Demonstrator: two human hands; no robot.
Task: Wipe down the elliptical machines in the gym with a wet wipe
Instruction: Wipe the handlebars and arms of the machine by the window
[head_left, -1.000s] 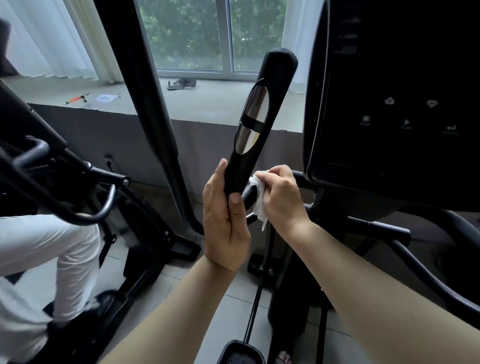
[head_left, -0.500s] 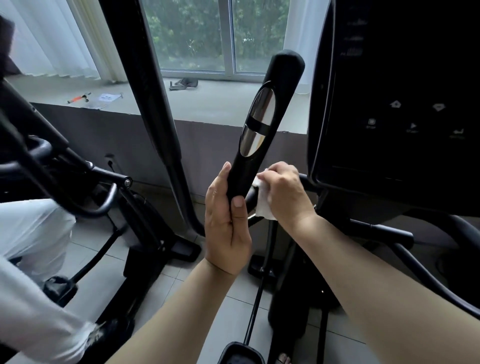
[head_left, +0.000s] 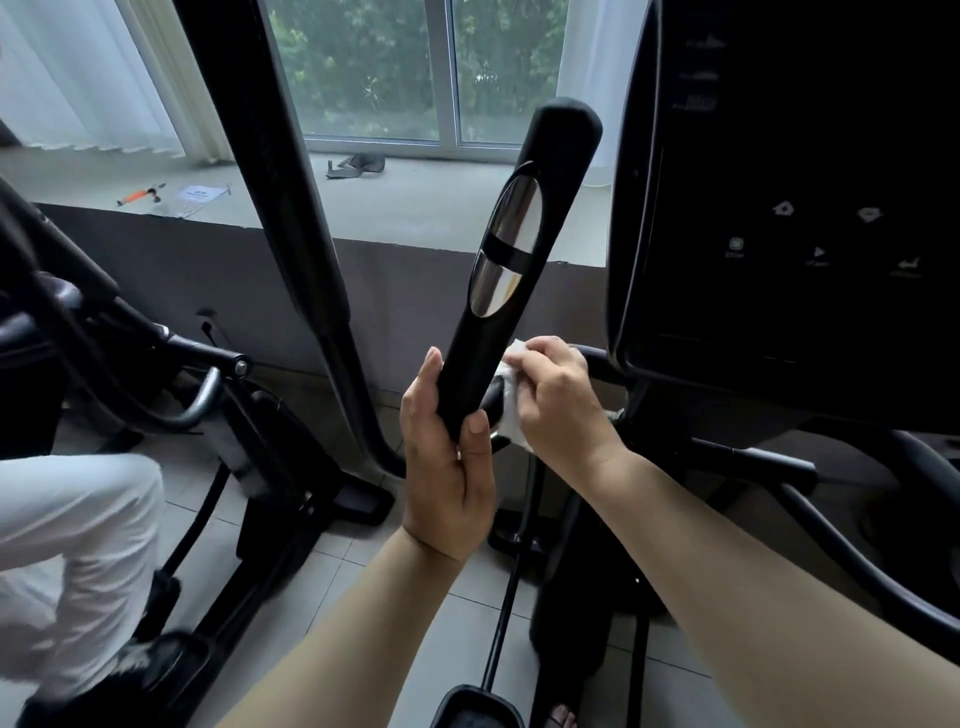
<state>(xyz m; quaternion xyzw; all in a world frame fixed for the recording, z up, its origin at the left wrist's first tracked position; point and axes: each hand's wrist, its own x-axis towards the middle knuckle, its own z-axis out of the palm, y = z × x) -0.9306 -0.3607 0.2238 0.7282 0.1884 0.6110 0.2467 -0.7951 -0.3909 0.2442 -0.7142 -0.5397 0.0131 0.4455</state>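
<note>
A black elliptical handle (head_left: 524, 249) with two silver sensor plates rises in the middle of the view. My left hand (head_left: 449, 467) grips its lower end, thumb on the front. My right hand (head_left: 558, 400) holds a crumpled white wet wipe (head_left: 506, 410) against the black bar just behind the handle's base. Most of the wipe is hidden under my fingers. The dark console (head_left: 789, 208) of the elliptical fills the upper right.
A tall black arm (head_left: 291, 208) of the machine stands left of the handle. A person in white trousers (head_left: 67, 545) pedals a neighbouring machine (head_left: 171, 395) at the left. A grey windowsill (head_left: 415, 202) holds an orange tool, a paper and a dark rag. A pedal (head_left: 475, 706) lies below.
My right hand has shifted the wipe slightly on the bar by the handle's base. My left hand keeps its grip. The neighbour's leg has moved through a pedal stroke.
</note>
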